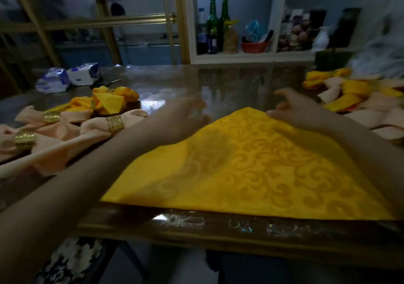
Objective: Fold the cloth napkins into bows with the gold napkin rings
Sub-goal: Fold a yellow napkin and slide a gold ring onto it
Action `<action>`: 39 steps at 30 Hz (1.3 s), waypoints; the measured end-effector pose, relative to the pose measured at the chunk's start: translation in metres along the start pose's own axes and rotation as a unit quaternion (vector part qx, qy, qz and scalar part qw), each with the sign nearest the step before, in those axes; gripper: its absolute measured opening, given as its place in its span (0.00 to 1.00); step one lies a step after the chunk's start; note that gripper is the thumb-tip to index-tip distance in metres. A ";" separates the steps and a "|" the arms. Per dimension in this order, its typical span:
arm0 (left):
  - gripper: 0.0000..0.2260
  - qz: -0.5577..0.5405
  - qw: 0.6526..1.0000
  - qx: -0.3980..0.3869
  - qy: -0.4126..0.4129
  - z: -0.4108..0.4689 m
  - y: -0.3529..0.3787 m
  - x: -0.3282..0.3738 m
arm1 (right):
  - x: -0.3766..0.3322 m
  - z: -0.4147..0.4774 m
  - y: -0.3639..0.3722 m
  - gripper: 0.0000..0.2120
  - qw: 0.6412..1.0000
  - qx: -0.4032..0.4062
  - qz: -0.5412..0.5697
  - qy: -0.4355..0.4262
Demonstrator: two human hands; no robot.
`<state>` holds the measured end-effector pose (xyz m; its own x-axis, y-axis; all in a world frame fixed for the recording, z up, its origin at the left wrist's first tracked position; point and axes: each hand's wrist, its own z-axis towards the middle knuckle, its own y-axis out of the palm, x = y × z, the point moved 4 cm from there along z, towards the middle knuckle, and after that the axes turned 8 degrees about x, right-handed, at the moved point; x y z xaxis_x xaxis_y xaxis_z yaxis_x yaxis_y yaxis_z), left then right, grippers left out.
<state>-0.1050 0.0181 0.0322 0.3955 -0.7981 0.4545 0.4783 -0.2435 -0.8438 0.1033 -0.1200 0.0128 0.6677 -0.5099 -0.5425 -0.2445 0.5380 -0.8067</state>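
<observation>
A yellow patterned napkin (pixel 251 170) lies folded into a triangle on the glossy table, its long edge along the near rim and its tip pointing away from me. My right hand (pixel 293 111) pinches the cloth at that far tip. My left hand (pixel 185 117) is blurred just left of the tip, over the bare tabletop, fingers spread, and something small glints at its fingers. On the left lie finished peach bows (pixel 72 128) with gold rings (pixel 114 123) and a yellow bow (pixel 109 102).
Loose yellow and peach napkins (pixel 358 100) are piled at the right edge. Two plastic-wrapped packs (pixel 70 77) and a dark tool sit at the far left. Behind the table (pixel 240 80) stands a shelf with green bottles (pixel 218 21) and a red bowl (pixel 254 46).
</observation>
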 end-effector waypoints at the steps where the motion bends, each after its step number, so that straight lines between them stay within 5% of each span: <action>1: 0.20 0.014 0.999 -0.048 0.012 0.022 0.018 0.018 | 0.006 0.007 0.004 0.34 0.998 -0.016 -0.045 0.030; 5: 0.22 0.101 0.985 -0.139 -0.024 0.088 0.086 0.023 | 0.029 0.023 0.023 0.37 0.980 -0.076 -0.160 0.093; 8: 0.17 0.085 0.983 -0.152 -0.063 0.112 0.104 0.016 | 0.035 0.037 0.016 0.35 0.981 -0.075 -0.128 0.126; 13: 0.26 0.030 0.971 -0.202 -0.128 0.135 0.106 0.006 | 0.047 0.049 0.017 0.34 0.978 -0.106 -0.098 0.151; 19: 0.17 -0.046 0.980 -0.120 -0.151 0.143 0.103 0.004 | 0.063 0.062 0.009 0.37 0.976 -0.104 -0.039 0.188; 26: 0.17 -0.110 0.978 -0.042 -0.172 0.143 0.114 0.001 | 0.057 0.068 0.006 0.21 0.981 -0.097 -0.045 0.161; 34: 0.05 -0.143 0.989 0.006 -0.032 0.136 0.117 0.003 | 0.041 0.054 0.022 0.11 0.994 -0.077 0.038 0.073; 39: 0.12 -0.225 0.974 0.009 -0.020 0.125 0.116 -0.002 | 0.049 0.051 0.028 0.11 0.996 0.013 0.083 0.016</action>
<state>0.0475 0.0601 -0.0309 0.1725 -0.5908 0.7882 0.6240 -0.5536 -0.5515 0.1647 -0.0961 -0.0242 0.5970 -0.4322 -0.6758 -0.3318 0.6339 -0.6986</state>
